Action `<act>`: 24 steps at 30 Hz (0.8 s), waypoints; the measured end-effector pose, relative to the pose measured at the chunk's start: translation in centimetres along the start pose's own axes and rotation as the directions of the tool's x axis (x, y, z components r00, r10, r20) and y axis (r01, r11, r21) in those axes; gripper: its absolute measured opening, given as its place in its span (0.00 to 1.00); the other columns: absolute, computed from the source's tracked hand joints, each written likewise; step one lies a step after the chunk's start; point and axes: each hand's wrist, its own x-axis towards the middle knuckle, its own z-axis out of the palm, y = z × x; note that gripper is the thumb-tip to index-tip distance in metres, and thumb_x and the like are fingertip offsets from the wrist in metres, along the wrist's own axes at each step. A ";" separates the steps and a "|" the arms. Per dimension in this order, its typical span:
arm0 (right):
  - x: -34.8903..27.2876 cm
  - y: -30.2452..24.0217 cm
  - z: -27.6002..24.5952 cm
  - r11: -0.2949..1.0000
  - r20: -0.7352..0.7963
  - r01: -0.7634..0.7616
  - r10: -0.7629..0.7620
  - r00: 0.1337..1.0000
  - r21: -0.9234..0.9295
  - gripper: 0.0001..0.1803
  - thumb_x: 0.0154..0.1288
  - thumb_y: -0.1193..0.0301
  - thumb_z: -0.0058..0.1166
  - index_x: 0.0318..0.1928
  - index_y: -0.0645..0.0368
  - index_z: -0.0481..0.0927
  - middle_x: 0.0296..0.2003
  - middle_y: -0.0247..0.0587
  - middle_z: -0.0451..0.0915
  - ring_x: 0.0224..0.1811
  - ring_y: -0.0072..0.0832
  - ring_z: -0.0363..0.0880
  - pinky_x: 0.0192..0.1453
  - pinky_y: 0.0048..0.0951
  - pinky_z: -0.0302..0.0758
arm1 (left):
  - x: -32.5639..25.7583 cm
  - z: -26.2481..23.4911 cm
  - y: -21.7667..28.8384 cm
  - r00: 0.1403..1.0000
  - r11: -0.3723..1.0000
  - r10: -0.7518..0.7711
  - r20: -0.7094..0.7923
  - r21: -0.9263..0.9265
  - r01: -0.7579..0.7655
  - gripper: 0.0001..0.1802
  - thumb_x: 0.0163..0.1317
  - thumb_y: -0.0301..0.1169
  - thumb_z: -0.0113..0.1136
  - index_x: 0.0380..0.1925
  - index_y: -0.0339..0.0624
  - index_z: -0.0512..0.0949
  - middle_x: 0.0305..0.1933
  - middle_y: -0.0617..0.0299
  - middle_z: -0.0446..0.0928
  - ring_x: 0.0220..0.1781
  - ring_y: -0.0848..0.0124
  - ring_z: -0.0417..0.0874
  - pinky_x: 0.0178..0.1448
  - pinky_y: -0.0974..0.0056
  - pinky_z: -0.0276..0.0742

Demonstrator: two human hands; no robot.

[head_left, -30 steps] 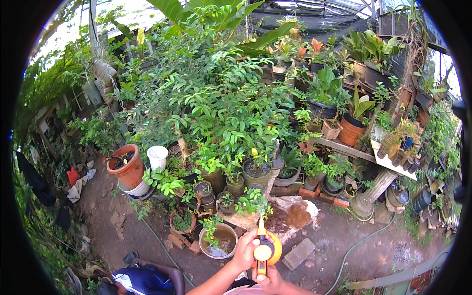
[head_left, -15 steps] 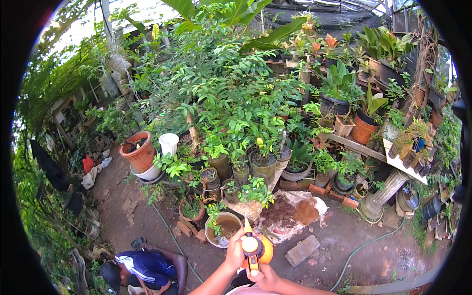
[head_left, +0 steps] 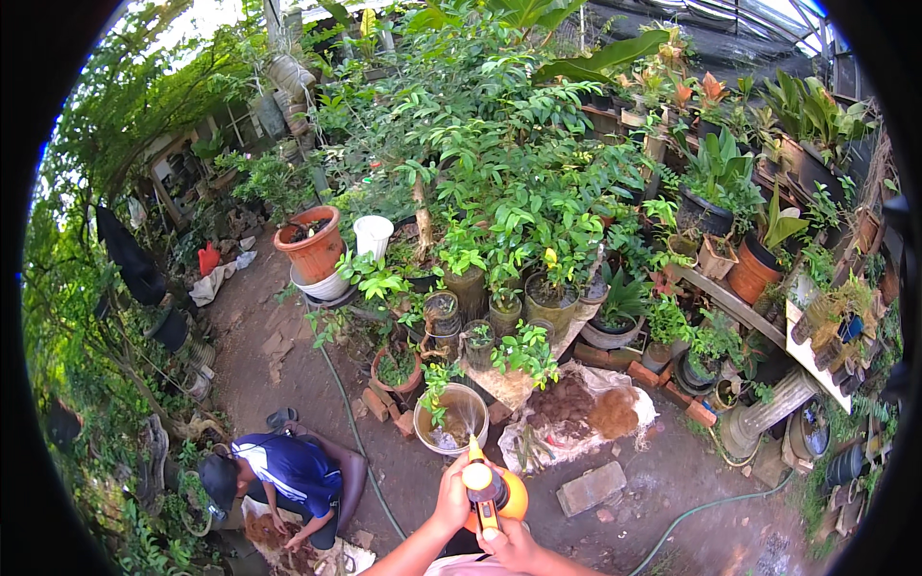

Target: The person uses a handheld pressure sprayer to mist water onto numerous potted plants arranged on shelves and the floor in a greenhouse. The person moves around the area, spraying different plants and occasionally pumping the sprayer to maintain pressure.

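I hold an orange and black pump spray bottle (head_left: 516, 499) low in the middle of the view, its yellow nozzle pointing away from me. My left hand (head_left: 451, 497) is wrapped round its left side by the spray head. From the near right, my right hand (head_left: 511, 545) grips it by the handle, thumb on top. A fine whitish spray leaves the nozzle over a pale round pot (head_left: 425, 434), which stands just beyond. Its inside looks brown, and a leafy green seedling (head_left: 438, 396) rises at its left side. The undersides of both hands are hidden.
Beyond stand many potted plants and a white sack (head_left: 634, 408) with brown soil. A concrete block (head_left: 591, 488) lies right, a green hose (head_left: 338, 379) runs along the ground left. A co-worker in a blue shirt (head_left: 288, 466) crouches lower left, hands in brown material.
The view has shifted, so the surroundings sit further right and more of the co-worker shows. Spray is now plainer at the nozzle. Both hands keep their grip on the bottle.
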 end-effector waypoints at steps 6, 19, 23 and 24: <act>-0.1 2.1 -0.5 0.980 0.059 -0.138 0.131 0.990 0.141 0.18 0.76 0.58 0.42 0.34 0.59 0.72 0.22 0.26 0.68 0.22 0.14 0.63 0.27 0.21 0.62 | 0.5 -0.6 -2.2 0.999 0.998 -0.047 0.010 0.036 0.046 0.30 0.71 0.56 0.37 0.44 0.38 0.72 0.42 0.51 0.81 0.47 0.64 0.82 0.55 0.60 0.77; 5.0 2.2 4.5 0.987 0.015 -0.159 0.159 0.987 0.010 0.19 0.76 0.57 0.39 0.39 0.61 0.71 0.22 0.30 0.68 0.22 0.17 0.64 0.28 0.22 0.63 | 2.5 -8.0 -2.0 0.998 0.998 -0.060 -0.004 -0.009 0.060 0.27 0.72 0.53 0.37 0.44 0.38 0.73 0.45 0.51 0.81 0.50 0.65 0.82 0.59 0.60 0.75; 7.0 3.0 6.5 0.958 -0.047 -0.267 0.273 0.961 0.105 0.18 0.77 0.59 0.40 0.36 0.60 0.72 0.22 0.25 0.67 0.22 0.15 0.63 0.28 0.21 0.63 | 2.8 -11.2 -3.2 0.991 0.983 -0.124 0.044 -0.130 0.129 0.21 0.65 0.34 0.34 0.50 0.36 0.71 0.45 0.56 0.80 0.48 0.67 0.80 0.59 0.64 0.72; 7.6 3.4 6.8 0.946 -0.083 -0.309 0.318 0.945 0.097 0.17 0.77 0.60 0.40 0.37 0.60 0.72 0.21 0.24 0.66 0.21 0.14 0.62 0.27 0.21 0.62 | 2.8 -11.7 -3.7 0.985 0.972 -0.168 0.029 -0.159 0.171 0.20 0.65 0.34 0.35 0.48 0.37 0.72 0.45 0.56 0.80 0.48 0.67 0.80 0.59 0.64 0.72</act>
